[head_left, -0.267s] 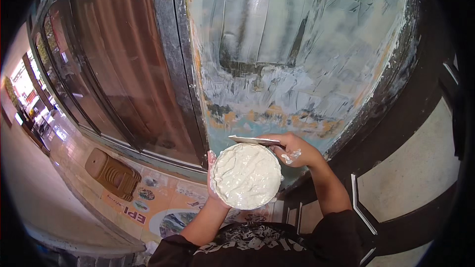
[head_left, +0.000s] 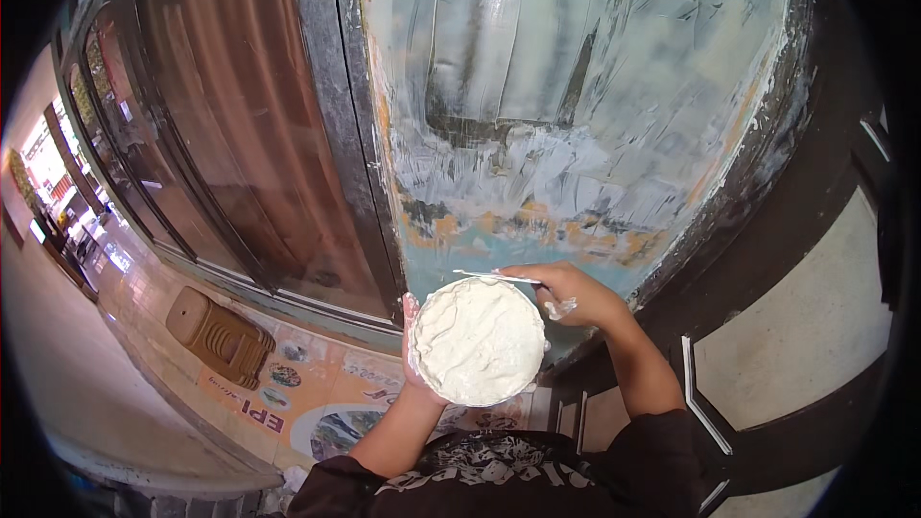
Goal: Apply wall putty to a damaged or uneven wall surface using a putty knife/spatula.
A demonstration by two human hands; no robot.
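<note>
My left hand (head_left: pixel 414 355) is closed around the left side of a round tub of off-white filler paste (head_left: pixel 478 341), held in front of my chest. The paste fills it near the rim, its surface smeared in ridges. My right hand (head_left: pixel 576 294) grips a putty knife (head_left: pixel 494 276), whose thin blade, seen nearly edge-on, lies at the tub's far rim. White paste is smeared on the back of my right hand. Beyond the tub stands a wall panel (head_left: pixel 537 163) with patchy white and grey paste, orange spots and a pale blue lower strip.
A sliding glass window (head_left: pixel 240 125) with a brown curtain is on the left. On the floor, a brown plastic stool (head_left: pixel 219 336) lies by a printed orange banner (head_left: pixel 259 398). Dark trim with beige panels (head_left: pixel 787 317) runs along the right.
The putty knife has tilted so its blade shows thinner, and its tip has shifted slightly right and down. My right hand has turned a little; the tub stays almost where it was.
</note>
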